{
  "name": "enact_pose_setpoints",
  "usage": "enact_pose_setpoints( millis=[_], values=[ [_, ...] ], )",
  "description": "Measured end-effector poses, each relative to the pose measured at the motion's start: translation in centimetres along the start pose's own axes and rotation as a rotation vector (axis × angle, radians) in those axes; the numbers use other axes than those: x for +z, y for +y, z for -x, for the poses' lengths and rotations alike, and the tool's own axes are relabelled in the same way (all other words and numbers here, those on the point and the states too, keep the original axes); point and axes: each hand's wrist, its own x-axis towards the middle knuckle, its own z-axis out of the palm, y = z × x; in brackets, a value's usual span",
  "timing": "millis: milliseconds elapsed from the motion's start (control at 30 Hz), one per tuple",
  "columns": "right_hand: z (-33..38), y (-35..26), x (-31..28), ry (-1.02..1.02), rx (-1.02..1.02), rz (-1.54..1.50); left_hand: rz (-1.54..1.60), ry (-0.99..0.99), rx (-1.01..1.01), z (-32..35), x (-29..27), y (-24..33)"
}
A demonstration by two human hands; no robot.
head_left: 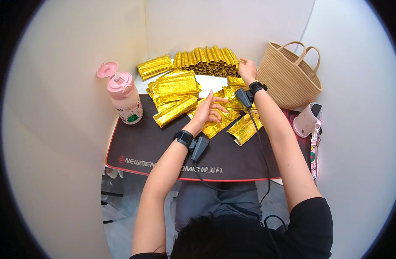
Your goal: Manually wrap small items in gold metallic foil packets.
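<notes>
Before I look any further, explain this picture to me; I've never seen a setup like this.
There is no robot here: a person works with two bare hands. The single picture comes from a wide fisheye camera on their head, looking down, so straight edges bend. Each wrist wears a black band carrying a small device.

Flat gold packets lie partly on a dark mat, with gold tubes stacked behind. A pink-lidded bottle stands at the left; a woven bag and pink cup are at the right.

The left hand is open over the packets. The right hand is at the stack's right end; whether it grips anything is unclear.
</notes>
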Motion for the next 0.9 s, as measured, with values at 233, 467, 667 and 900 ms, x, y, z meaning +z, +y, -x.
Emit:
enact_pose_setpoints(
  millis=[233, 467, 667, 900],
  values=[
    [2.4, 0.1, -3.1, -0.270, -0.244, -0.016, -0.018, 0.022, -0.007, 0.3, -0.6, -0.1],
    [9.0, 2.1, -9.1, -0.580, -0.435, 0.053, -0.055, 0.019, -0.013, 0.5, 0.1, 0.0],
    [15.2, 2.2, -15.5, -0.877, -0.621, 0.167, -0.087, 0.025, 0.030, 0.3, 0.5, 0.4],
    [16.3, 5.2, -15.5, -1.138, -0.610, 0.181, -0.143, 0.042, -0.012, 0.4, 1.2, 0.5]
  ],
)
